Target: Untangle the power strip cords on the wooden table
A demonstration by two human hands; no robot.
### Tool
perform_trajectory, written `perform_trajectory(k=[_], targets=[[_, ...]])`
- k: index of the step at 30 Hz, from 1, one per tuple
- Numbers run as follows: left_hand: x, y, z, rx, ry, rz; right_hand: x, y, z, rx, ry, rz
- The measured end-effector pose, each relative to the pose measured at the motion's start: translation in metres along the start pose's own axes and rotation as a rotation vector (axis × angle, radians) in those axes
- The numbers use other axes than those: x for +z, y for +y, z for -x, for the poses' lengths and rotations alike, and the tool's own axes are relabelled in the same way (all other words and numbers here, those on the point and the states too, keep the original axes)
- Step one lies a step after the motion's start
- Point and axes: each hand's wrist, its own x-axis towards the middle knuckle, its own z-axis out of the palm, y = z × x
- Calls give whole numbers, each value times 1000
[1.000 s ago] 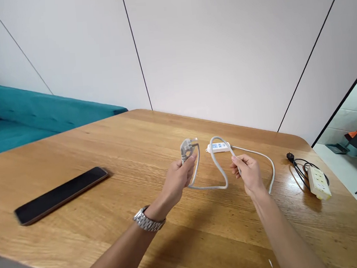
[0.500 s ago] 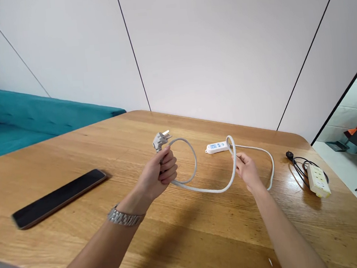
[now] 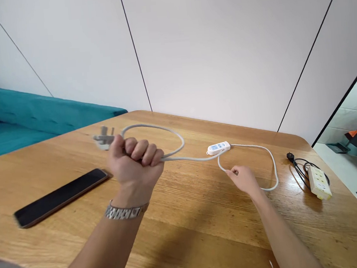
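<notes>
Fingers folded tightly together, the left hand (image 3: 135, 161) clamps a white cord (image 3: 196, 159) above a wooden worktop (image 3: 190, 229); its blurred plug (image 3: 103, 138) juts from the thumb side of the fist, to the left of the curled fingers, prongs apparently upward; the right hand (image 3: 242, 178), lower and nearer the wood, pinches the same cord between thumb and forefinger, the gripped part at the fingertips

Between the hands, the cord makes a wide loop right of the left fist and a nearly straight run toward the strip (image 3: 218, 148), then bends back to the right fingers; the strip lies on the worktop beyond and slightly left of those fingers, apart from them, sockets up; its long axis runs left to right, the left end slightly nearer the camera, with cord leaving the right end and curving round toward the right hand

At left, a dark phone (image 3: 61, 198) rests lengthwise, slanting away to the right; at far right sit a yellowed strip (image 3: 319, 183) and its black lead (image 3: 302, 177); a silver watch (image 3: 126, 212) circles the left wrist; a teal sofa (image 3: 37, 109) stands behind, by a pale wall (image 3: 221, 54)
</notes>
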Motion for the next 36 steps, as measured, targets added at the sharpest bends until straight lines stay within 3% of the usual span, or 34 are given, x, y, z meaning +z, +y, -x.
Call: perform_trajectory(k=[3,5,9,11,14,17,21,26,31,36], targets=[[8,8,-12,237,31,-106,-2,-12,8,-157,-121,218],[11,12,-22,389,-21,-202,-6,-22,12,-251,-236,281],[11,11,-40,510,-143,-498,-19,-37,13,-406,-432,128],[6,6,-45,454,-118,-550,-26,-42,12,-448,-433,-25],[-6,-7,-47,228,-141,-494,-35,-48,12,-390,-293,-207],[-20,-25,-39,-26,-301,-477,-37,-51,13,-320,-135,-288],[-30,-53,-18,-270,-553,-483,-33,-51,15,-346,-7,-233],[-25,-83,6,-340,-756,-466,-25,-54,18,-360,167,-179],[-17,-101,19,-402,-772,-355,-25,-58,19,-322,334,-147],[-22,-93,19,-394,-744,-175,-31,-44,7,-243,398,-138]])
